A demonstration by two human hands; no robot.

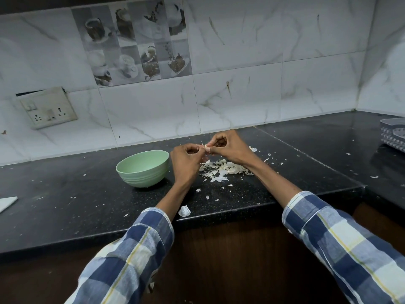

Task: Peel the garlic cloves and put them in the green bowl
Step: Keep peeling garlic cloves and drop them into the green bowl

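Above the black counter, both hands meet over a small garlic clove (206,147). My right hand (228,148) pinches the clove with curled fingers, and my left hand (188,159) pinches at its papery skin from the left. The green bowl (143,167) stands on the counter just left of my left hand; its inside is hidden from this angle. A heap of white garlic skins (223,168) lies under and in front of my hands. One larger white piece of garlic (184,211) rests near the counter's front edge.
Bits of skin are scattered over the black counter (65,194). A grey plastic tray (394,134) sits at the far right. A white flat object (6,204) lies at the left edge. A socket plate (47,108) is on the tiled wall.
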